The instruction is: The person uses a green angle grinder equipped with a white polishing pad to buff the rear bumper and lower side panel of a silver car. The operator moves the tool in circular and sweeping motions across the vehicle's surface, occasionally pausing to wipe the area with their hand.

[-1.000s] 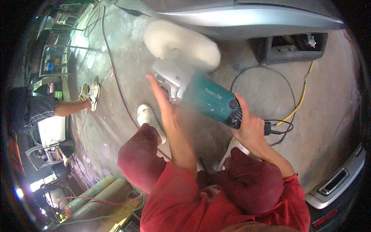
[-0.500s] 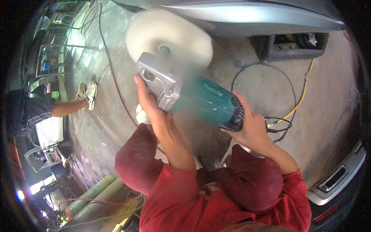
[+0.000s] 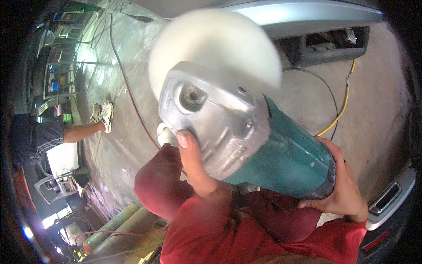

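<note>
I hold an electric polisher [image 3: 281,154] with a teal body close up in front of the camera. Its grey metal gear head [image 3: 215,119] faces me, and the white fluffy pad [image 3: 211,48] sits behind it, blurred. My left hand [image 3: 195,165] grips the lower edge of the gear head, thumb up along it. My right hand [image 3: 340,185] wraps around the rear of the teal body. My knees in dark red trousers [image 3: 162,180] are below, and a white shoe [image 3: 166,134] shows beside the left knee.
A silver car bumper [image 3: 307,17] lies on the concrete floor at the top. Yellow [image 3: 340,112] and black cables run across the floor. Another person's leg [image 3: 81,131] with a light shoe stretches in from the left. Green pipes [image 3: 114,224] lie bottom left.
The polisher has been lifted much closer to the camera and now fills the middle of the view. Both hands have kept their grip on it.
</note>
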